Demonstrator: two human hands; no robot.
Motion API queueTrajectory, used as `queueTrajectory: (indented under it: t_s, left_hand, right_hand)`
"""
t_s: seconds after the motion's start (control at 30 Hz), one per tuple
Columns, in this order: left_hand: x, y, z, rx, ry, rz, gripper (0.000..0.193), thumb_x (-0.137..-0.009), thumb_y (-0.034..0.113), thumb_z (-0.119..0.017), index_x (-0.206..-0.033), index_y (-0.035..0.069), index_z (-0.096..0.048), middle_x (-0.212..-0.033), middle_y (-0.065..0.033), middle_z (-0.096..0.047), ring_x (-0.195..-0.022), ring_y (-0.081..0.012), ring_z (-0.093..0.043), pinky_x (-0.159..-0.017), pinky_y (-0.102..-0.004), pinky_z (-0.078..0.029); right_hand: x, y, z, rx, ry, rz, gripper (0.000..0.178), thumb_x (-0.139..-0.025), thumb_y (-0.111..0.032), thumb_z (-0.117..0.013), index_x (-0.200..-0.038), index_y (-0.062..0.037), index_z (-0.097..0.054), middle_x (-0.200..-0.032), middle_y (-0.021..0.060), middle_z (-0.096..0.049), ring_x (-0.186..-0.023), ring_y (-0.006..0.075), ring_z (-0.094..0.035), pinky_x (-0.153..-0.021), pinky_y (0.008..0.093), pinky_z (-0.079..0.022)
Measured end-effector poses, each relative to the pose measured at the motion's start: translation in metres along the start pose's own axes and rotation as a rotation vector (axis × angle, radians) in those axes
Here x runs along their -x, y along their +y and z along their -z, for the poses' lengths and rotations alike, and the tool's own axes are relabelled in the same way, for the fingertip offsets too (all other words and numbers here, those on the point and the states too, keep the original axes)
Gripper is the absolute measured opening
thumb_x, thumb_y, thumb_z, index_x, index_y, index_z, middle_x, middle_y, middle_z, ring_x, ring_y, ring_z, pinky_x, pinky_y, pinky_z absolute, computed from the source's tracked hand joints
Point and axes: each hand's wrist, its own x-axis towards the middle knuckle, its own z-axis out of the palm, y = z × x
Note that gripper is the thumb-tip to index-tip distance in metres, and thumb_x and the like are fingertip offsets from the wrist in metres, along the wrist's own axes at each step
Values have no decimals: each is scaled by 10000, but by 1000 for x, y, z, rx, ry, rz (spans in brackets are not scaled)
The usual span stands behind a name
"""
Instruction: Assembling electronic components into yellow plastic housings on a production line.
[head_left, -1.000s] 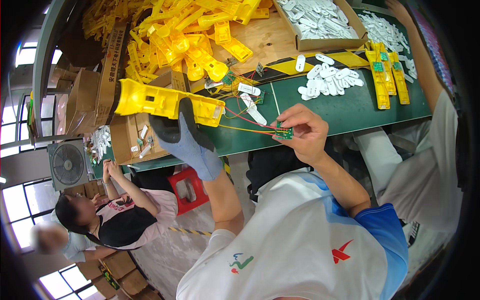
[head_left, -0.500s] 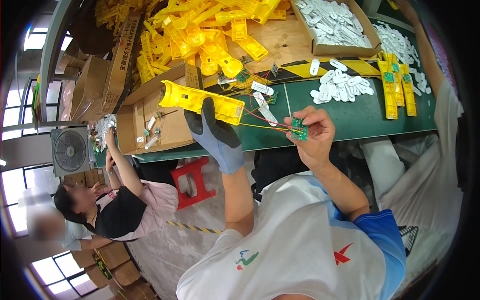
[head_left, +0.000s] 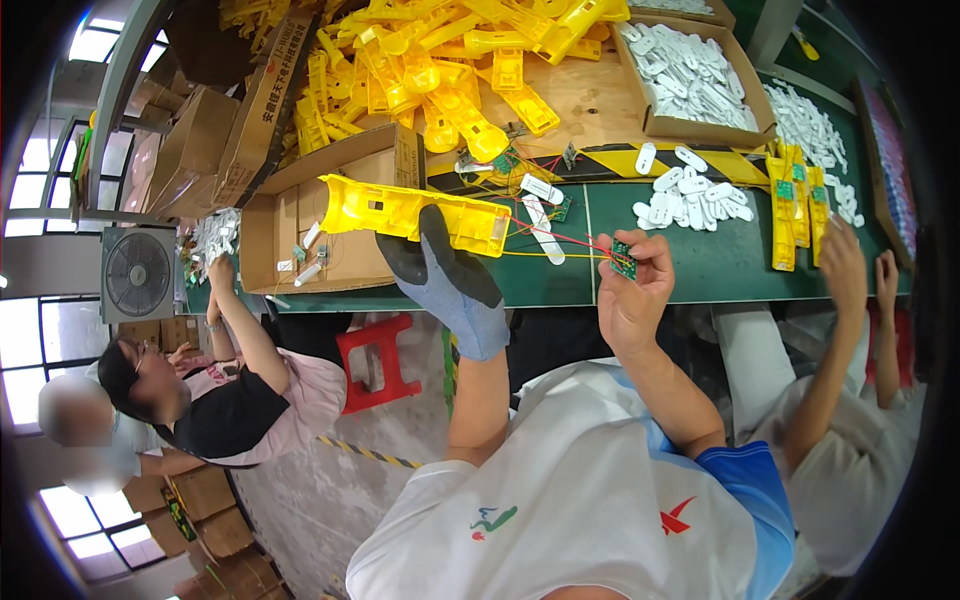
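Yellow casing [head_left: 400, 212] in left hand [head_left: 450, 285], board [head_left: 623, 261] in right hand [head_left: 638, 298]

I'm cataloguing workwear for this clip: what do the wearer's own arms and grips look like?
The left grip wears a grey-blue fabric glove with dark coating over the fingers; the right grip is bare. Both forearms are uncovered, with no watch or bracelet visible. The short left sleeve is whitish; the right sleeve is strong blue.
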Motion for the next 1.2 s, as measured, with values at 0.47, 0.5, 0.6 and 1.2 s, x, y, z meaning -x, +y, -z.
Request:
queueTrajectory:
  t_s: [0.47,0.5,0.6,1.2]
  left_hand:
    - [10,2,-13,-29,115,-87,324,-940,146,-608,-1206,16,-474,-1089,-60,-553,-948,-133,-540,-860,-311,-466]
    - [13,5,-13,-65,122,-96,378,-941,115,-592,-1257,-6,-424,-1143,-95,-538,-988,-152,-535,-880,-308,-466]
    - [15,0,-10,-109,162,-131,421,-935,92,-598,-1287,-35,-406,-1166,-123,-537,-1003,-162,-530,-887,-312,-467]
    - [13,-23,17,-520,89,-614,476,-835,3,-696,-1230,-63,-438,-1129,-147,-574,-945,-192,-550,-871,-311,-472]
  right_hand:
    - [-1,3,-1,53,167,21,362,-735,182,-691,-971,-34,-520,-1140,151,-555,-1065,284,-618,-929,387,-529]
    - [-2,4,0,54,166,20,362,-735,182,-691,-971,-34,-520,-1140,151,-555,-1065,284,-618,-929,387,-529]
    - [-3,6,3,108,185,35,366,-735,177,-698,-976,-29,-515,-1152,164,-548,-1081,312,-618,-894,351,-537]
    - [-9,15,13,403,171,19,285,-770,156,-682,-956,9,-523,-1130,158,-536,-1037,254,-639,-883,295,-532]
